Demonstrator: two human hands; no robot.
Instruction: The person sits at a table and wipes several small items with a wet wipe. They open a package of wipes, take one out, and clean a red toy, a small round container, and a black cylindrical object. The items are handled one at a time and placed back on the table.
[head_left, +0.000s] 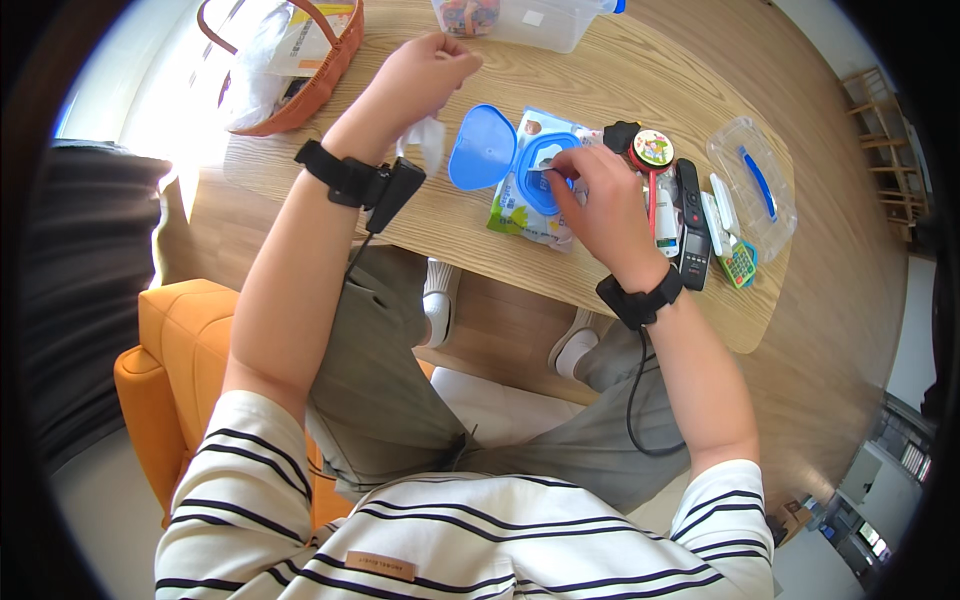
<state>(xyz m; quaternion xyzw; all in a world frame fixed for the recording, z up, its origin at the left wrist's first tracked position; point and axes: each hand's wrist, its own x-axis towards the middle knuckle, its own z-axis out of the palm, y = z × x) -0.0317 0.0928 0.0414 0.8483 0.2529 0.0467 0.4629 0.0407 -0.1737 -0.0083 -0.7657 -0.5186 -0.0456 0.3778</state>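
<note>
A soft pack of wet wipes (508, 210) lies on the wooden table with its blue plastic lid (484, 148) swung open to the left. Over the pack's opening, my right hand (604, 202) pinches a small whitish piece (541, 168) between thumb and fingers; whether this is a wipe's edge or a seal flap, I cannot tell. My left hand (424, 82) is raised left of the lid, fingers curled. A crumpled white wipe (429, 141) hangs below its palm, its upper part hidden by the hand.
An orange wicker basket (330, 82) and a clear plastic bin (551, 26) stand along the far side. Right of the pack lie a rattle drum (652, 149), a black remote control (690, 196), a cordless handset (695, 259), a green toy calculator (739, 265) and a clear lid (776, 176).
</note>
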